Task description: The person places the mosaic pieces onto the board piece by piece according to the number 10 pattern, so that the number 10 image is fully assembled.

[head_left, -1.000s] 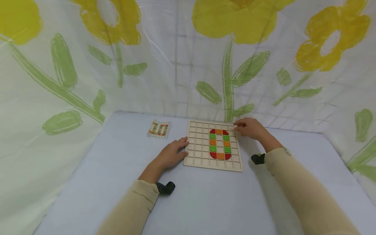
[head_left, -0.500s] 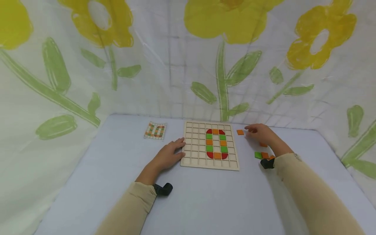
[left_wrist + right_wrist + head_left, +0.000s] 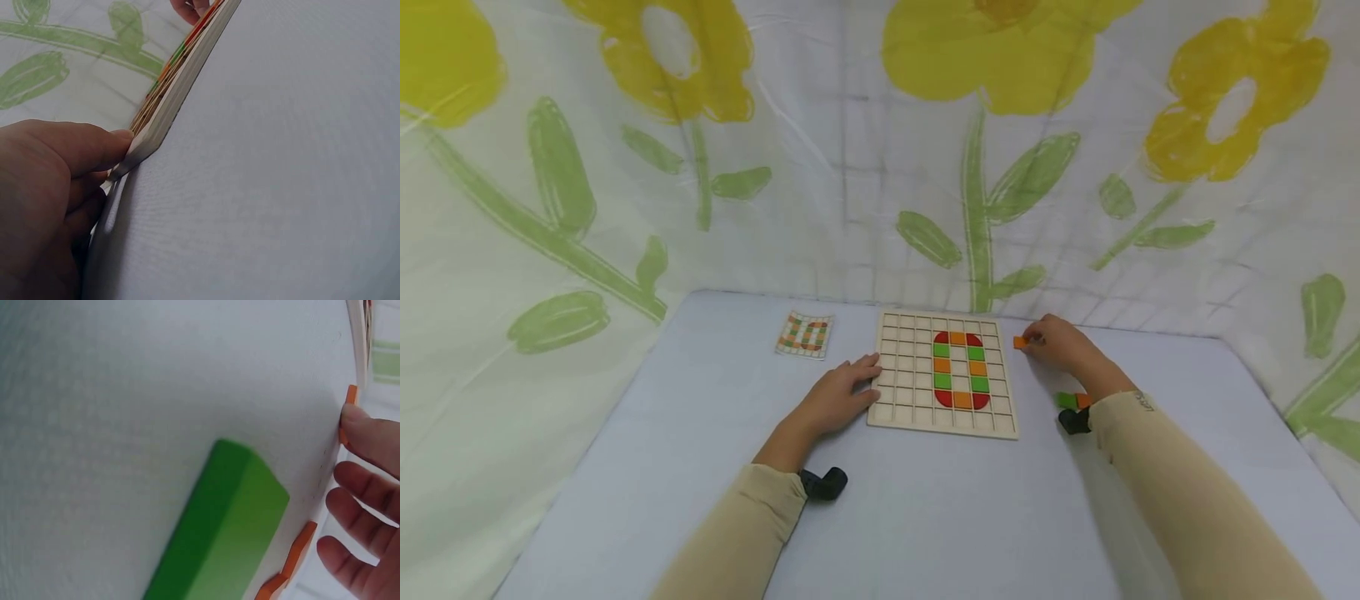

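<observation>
A square wooden grid board (image 3: 906, 375) lies on the table, with red, orange and green tiles set in an oblong ring on its right half. My left hand (image 3: 838, 393) rests against the board's left edge; in the left wrist view its thumb (image 3: 103, 147) touches the board near a corner. To the right of the board, my right hand (image 3: 1060, 346) pinches a square orange tile (image 3: 1020, 342) between thumb and fingers. The right wrist view shows the thumb on that orange tile (image 3: 351, 395), the other fingers spread loosely below.
By my right wrist lie a green tile (image 3: 1066, 400) and an orange tile (image 3: 1082, 401); the sleeve and wrist camera hide part of this group. A small patterned card (image 3: 805, 335) lies left of the board. A flower-printed curtain (image 3: 820, 208) hangs behind the table (image 3: 917, 517).
My right hand has moved from the board's upper right corner to the right and has taken hold of the loose orange tile there. The left hand stays at the board's edge.
</observation>
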`<state>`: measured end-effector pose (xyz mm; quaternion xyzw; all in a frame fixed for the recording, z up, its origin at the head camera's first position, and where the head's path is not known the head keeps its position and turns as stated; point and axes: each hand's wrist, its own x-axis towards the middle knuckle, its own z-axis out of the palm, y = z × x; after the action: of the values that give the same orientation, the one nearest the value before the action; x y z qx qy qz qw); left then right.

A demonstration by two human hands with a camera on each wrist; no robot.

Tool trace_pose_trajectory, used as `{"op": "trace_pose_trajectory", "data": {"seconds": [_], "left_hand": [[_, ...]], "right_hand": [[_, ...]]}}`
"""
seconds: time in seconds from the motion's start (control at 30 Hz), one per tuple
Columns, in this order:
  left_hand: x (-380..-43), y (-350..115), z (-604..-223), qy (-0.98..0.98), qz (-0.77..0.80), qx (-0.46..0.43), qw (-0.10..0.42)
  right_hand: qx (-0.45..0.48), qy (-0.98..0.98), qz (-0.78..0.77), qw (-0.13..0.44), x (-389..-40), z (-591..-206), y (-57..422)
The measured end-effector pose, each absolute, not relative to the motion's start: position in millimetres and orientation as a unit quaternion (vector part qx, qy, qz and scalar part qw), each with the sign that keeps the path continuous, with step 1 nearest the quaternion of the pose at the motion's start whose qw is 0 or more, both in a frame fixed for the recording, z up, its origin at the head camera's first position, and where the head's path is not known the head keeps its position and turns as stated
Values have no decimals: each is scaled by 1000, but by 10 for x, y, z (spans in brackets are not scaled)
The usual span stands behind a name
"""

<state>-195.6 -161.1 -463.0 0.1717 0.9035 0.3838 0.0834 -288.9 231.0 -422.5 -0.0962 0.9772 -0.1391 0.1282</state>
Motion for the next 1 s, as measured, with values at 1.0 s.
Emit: {"op": "trace_pose_trajectory", "data": {"seconds": [1.0], "left_hand": [[-1959,-1610,-4596,895,390,202,81]], "right_hand": [[-208,944,-230,113,-2950,-4026,950]]}}
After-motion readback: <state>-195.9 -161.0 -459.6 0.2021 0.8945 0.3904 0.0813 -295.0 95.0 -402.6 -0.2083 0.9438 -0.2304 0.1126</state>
